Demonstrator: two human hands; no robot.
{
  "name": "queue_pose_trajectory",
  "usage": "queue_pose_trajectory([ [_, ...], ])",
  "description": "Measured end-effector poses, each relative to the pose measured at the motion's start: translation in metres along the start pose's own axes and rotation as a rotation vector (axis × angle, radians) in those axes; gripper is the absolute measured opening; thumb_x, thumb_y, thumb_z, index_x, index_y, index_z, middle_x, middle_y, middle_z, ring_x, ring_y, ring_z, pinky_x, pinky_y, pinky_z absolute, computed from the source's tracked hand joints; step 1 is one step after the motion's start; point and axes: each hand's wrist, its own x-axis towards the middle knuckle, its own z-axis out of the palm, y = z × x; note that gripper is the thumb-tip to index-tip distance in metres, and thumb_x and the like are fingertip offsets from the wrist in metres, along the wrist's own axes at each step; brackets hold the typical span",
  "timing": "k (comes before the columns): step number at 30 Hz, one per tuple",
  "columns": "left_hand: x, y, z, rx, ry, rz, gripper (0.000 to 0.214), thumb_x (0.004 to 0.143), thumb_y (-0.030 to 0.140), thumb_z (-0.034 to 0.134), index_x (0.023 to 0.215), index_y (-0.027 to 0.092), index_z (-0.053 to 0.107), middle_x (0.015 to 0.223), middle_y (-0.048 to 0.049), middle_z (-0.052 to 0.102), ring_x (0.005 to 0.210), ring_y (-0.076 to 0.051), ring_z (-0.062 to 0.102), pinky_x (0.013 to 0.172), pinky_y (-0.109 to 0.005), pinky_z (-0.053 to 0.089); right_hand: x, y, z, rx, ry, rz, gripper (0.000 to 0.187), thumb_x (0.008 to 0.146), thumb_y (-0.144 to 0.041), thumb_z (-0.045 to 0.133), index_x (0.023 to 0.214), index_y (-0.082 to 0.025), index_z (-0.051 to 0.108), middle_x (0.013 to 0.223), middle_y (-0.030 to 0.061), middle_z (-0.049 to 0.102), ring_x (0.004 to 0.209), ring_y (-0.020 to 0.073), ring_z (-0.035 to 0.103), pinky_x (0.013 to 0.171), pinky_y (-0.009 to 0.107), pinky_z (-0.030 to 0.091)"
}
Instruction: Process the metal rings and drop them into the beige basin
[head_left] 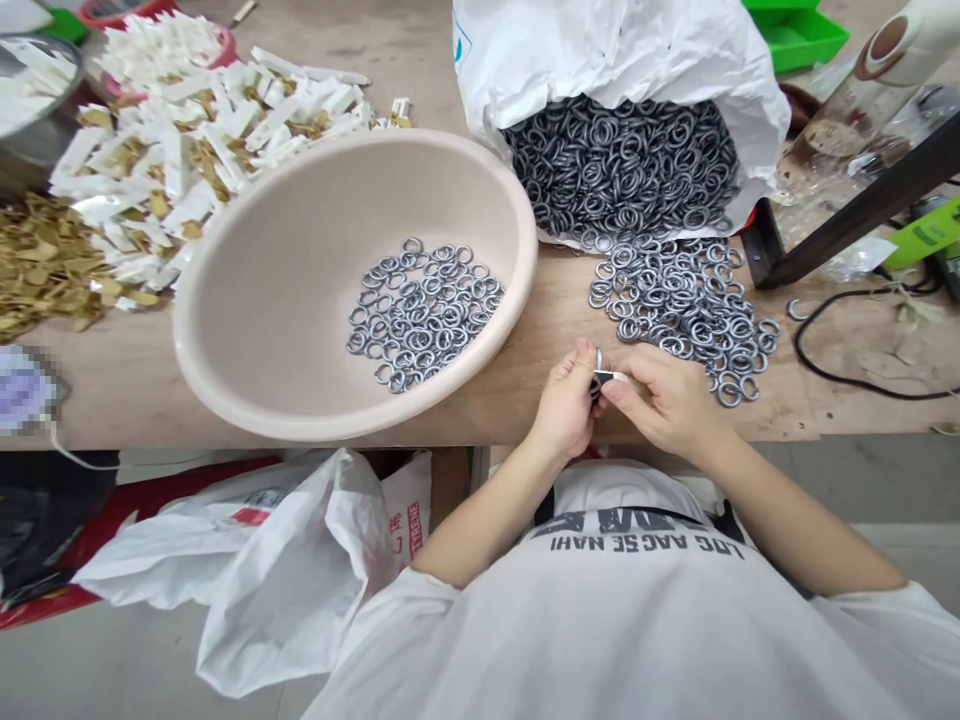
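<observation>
At the table's front edge my two hands meet, fingers closed. My left hand (568, 395) pinches a grey ring (599, 358) between thumb and fingers, its upper edge standing above the thumb. My right hand (669, 395) grips a small dark piece with a light end (604, 376), touching my left fingers; its kind is too small to make out. Just beyond my right hand lies a loose pile of grey rings (675, 300). Left of my hands stands a wide beige basin (262, 330) with many similar rings (427, 315) gathered at its right side.
A white sack (615, 50) lies open behind the pile, full of darker rings (630, 170). White and tan plastic pieces (172, 150) are heaped at the back left. A black metal leg (862, 205) and a black cable (855, 375) are at the right. White bags (300, 570) hang below the table.
</observation>
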Motion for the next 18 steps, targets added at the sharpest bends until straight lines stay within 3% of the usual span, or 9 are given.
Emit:
queue_pose_trajectory([
  [5, -0.001, -0.003, -0.002, 0.004, -0.006, 0.022, 0.060, 0.076, 0.070, 0.071, 0.067, 0.018, 0.044, 0.055, 0.0066, 0.041, 0.043, -0.005, 0.035, 0.039, -0.017, 0.023, -0.002, 0.001, 0.001, -0.076, -0.034, 0.011, 0.037, 0.100, -0.046, 0.051, 0.075, -0.021, 0.061, 0.074, 0.0025, 0.062, 0.071, 0.0160, 0.055, 0.065, 0.030, 0.034],
  [10, -0.005, -0.006, -0.011, 0.036, -0.161, 0.060, 0.061, 0.082, 0.070, 0.064, 0.061, 0.017, 0.045, 0.053, 0.0033, 0.045, 0.043, -0.006, 0.038, 0.040, -0.018, 0.024, 0.018, 0.033, -0.008, -0.223, 0.046, 0.326, 0.047, 0.102, -0.056, 0.041, 0.078, -0.022, 0.063, 0.071, 0.0039, 0.063, 0.067, 0.0187, 0.055, 0.062, 0.031, 0.032],
  [14, -0.008, 0.001, -0.024, 0.034, -0.033, 0.033, 0.054, 0.082, 0.065, 0.068, 0.068, 0.016, 0.054, 0.058, 0.0018, 0.053, 0.045, -0.005, 0.045, 0.040, -0.017, 0.026, 0.046, 0.047, -0.003, -0.524, -0.014, 0.319, 0.039, 0.093, -0.058, 0.058, 0.106, -0.023, 0.070, 0.104, 0.0129, 0.070, 0.080, 0.0271, 0.061, 0.063, 0.033, 0.034],
  [18, -0.006, 0.011, -0.038, -0.008, 0.019, 0.015, 0.041, 0.083, 0.056, 0.073, 0.095, 0.017, 0.068, 0.067, 0.0011, 0.063, 0.049, -0.006, 0.053, 0.042, -0.016, 0.032, 0.071, 0.048, 0.006, -0.678, -0.117, 0.354, 0.028, 0.092, -0.045, 0.062, 0.101, -0.020, 0.072, 0.107, 0.0176, 0.069, 0.077, 0.0279, 0.060, 0.063, 0.036, 0.036],
])
